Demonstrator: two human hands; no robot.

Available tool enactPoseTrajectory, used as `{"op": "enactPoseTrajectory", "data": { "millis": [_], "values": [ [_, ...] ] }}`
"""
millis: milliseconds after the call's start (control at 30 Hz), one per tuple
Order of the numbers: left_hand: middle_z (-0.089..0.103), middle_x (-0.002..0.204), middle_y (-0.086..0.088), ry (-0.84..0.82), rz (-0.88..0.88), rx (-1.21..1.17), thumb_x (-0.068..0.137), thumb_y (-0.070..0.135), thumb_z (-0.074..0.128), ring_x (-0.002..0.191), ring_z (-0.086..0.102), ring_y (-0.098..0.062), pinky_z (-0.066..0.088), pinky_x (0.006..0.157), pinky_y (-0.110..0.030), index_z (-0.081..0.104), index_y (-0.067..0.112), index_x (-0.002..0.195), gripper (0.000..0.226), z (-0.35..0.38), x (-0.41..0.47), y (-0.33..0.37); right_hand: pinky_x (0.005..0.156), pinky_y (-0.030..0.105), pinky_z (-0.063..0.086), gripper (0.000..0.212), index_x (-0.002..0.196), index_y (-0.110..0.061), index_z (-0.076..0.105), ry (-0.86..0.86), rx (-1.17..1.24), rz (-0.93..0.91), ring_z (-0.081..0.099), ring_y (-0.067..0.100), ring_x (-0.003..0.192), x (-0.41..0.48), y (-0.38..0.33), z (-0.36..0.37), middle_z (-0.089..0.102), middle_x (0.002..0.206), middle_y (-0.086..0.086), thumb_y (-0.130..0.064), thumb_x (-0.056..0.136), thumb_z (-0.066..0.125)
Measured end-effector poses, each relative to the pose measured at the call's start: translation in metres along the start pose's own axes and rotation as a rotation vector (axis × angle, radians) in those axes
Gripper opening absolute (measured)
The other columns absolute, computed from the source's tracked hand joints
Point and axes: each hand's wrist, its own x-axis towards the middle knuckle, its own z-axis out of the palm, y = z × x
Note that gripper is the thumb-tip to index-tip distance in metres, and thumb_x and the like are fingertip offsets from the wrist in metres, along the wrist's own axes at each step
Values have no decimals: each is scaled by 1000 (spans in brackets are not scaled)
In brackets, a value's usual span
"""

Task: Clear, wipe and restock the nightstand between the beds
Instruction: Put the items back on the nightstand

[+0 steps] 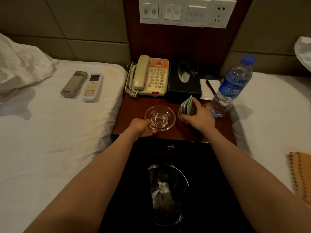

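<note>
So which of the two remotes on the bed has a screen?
The white remote, nearer the nightstand; the grey remote beside it shows only buttons.

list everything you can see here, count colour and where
nightstand: 1, dark red-brown, between the beds
telephone: 1, beige, nightstand back left
tissue box: 1, black, right of the telephone
notepad: 1, white, right of the tissue box
pen: 1, black, on the notepad
water bottle: 1, clear with blue cap and label, upright at the nightstand's right edge
glass dish: 1, clear, nightstand front
packets: small stack, green and white, count unclear, right of the dish
grey remote: 1, grey, bed on the left
white remote: 1, white, beside the grey one
bin: 1, black, lined, floor below the nightstand
switch panel: 1, white, wall above
left hand: holds the dish's rim
right hand: grips the packets
</note>
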Motion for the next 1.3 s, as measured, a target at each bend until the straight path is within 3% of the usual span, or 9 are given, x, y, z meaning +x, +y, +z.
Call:
{"op": "enactPoseTrajectory", "data": {
  "millis": [133, 300, 400, 567, 667, 833, 1067, 1300],
  "values": [
    [62, 69, -12, 4, 8, -9, 97, 12, 45, 37, 61, -5, 49, 38, -15, 51, -9, 123, 34, 4, -1, 3, 98, 48, 40, 86, 147, -36, 17, 94, -113, 94, 37, 42, 127, -6, -5, 6, 22, 142, 19, -64, 76, 58],
    [64, 75, -14, 5, 5, -15, 96, 11, 47, 37, 62, -7, 49, 37, -16, 46, -9, 129, 38, 9, -2, 2, 96, 46, 41, 98, 150, -22, 7, 111, -160, 193, 36, 43, 128, -7, -15, 4, 20, 144, 22, -61, 77, 60],
    [63, 73, -13, 4, 2, -20, 96, 11, 47, 38, 62, -7, 49, 38, -16, 47, -9, 128, 38, 12, -1, 1, 99, 46, 40, 109, 149, -11, 4, 81, -84, 234, 34, 42, 131, -6, -16, 2, 17, 147, 22, -55, 74, 69],
    [66, 83, -16, 9, 2, -23, 97, 11, 46, 37, 62, -7, 49, 38, -17, 47, -9, 128, 37, 16, 1, 1, 109, 48, 30, 122, 149, -11, -9, -16, 98, 250, 24, 40, 139, -11, -9, 2, 2, 154, 19, -42, 70, 78],
    [66, 104, -22, 11, 1, -20, 98, 12, 46, 37, 62, -7, 50, 38, -17, 46, -8, 128, 36, 18, 1, 1, 109, 45, 31, 117, 148, -6, -3, 51, 205, 227, 25, 39, 138, -14, -6, 5, 9, 153, 19, -33, 70, 80],
    [64, 87, -16, -10, -6, -36, 98, 11, 45, 36, 61, -6, 50, 38, -16, 49, -8, 125, 34, 21, 0, 2, 96, 42, 43, 92, 135, 2, 23, 234, 232, 248, 45, 38, 124, -16, -10, 13, 31, 141, 20, -33, 71, 79],
    [62, 74, -14, -16, -14, -16, 98, 11, 45, 35, 60, -6, 49, 37, -15, 50, -9, 124, 33, 21, 1, 5, 93, 43, 45, 93, 139, 2, 21, 292, 228, 290, 48, 40, 121, -3, -15, 19, 30, 141, 21, -33, 74, 77],
    [66, 91, -20, -35, -8, -24, 98, 11, 43, 35, 61, -6, 50, 38, -16, 48, -10, 126, 35, 28, 3, 8, 93, 43, 46, 95, 145, 0, 12, 249, 164, 274, 47, 42, 121, -1, -16, 20, 26, 141, 25, -37, 80, 71]
  ]
}}
